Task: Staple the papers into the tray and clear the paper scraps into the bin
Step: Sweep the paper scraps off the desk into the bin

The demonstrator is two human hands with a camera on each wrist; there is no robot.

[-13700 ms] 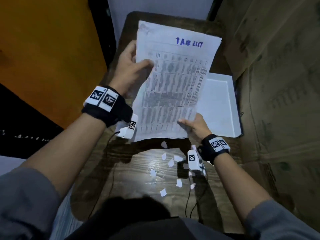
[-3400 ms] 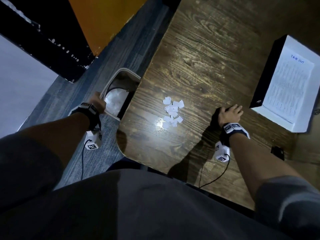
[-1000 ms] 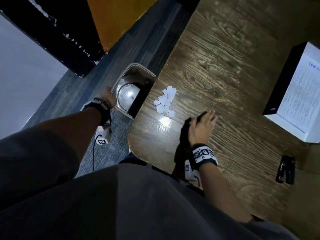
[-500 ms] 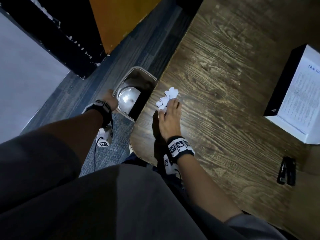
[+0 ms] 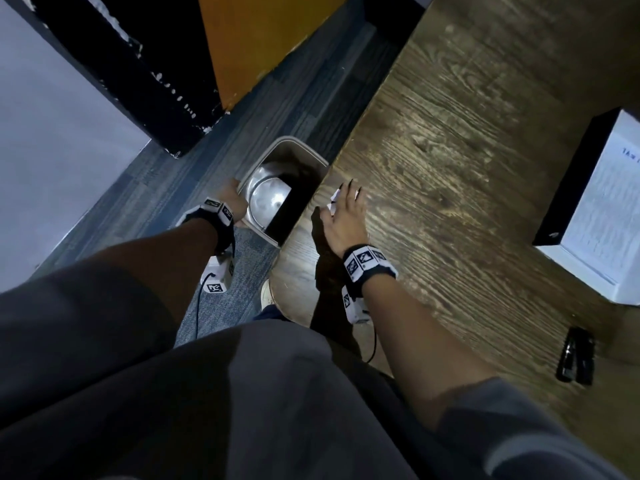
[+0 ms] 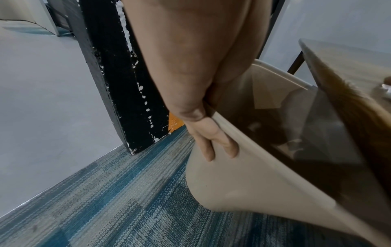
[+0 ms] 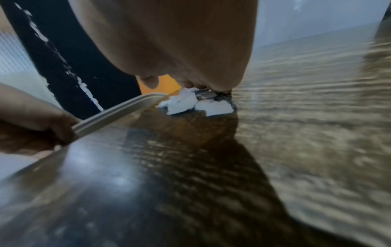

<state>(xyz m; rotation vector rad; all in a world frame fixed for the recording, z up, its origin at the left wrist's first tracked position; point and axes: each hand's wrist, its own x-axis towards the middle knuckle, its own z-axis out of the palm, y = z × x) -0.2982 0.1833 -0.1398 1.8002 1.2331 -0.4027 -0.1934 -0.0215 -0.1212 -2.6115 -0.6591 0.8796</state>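
Small white paper scraps [image 5: 333,199] [image 7: 186,102] lie bunched at the left edge of the wooden table [image 5: 450,161], right beside the beige bin [image 5: 313,161] [image 6: 243,175]. My right hand [image 5: 346,213] [image 7: 190,83] lies flat over the scraps, fingers straight and pressing on them. My left hand [image 5: 232,202] [image 6: 211,143] grips the bin's rim, fingers on the outer wall, and holds it against the table edge. The printed papers [image 5: 613,209] rest in the white tray [image 5: 588,270] at the right.
A black stapler [image 5: 575,358] lies on the table near its front right. Blue-grey carpet [image 5: 221,306] surrounds the bin. A black post [image 5: 149,81] and an orange panel [image 5: 256,39] stand beyond it. My dark clothing fills the lower part of the head view.
My right hand has swept the scraps left across the table to its edge beside the bin. My left hand has kept its hold on the bin's rim.
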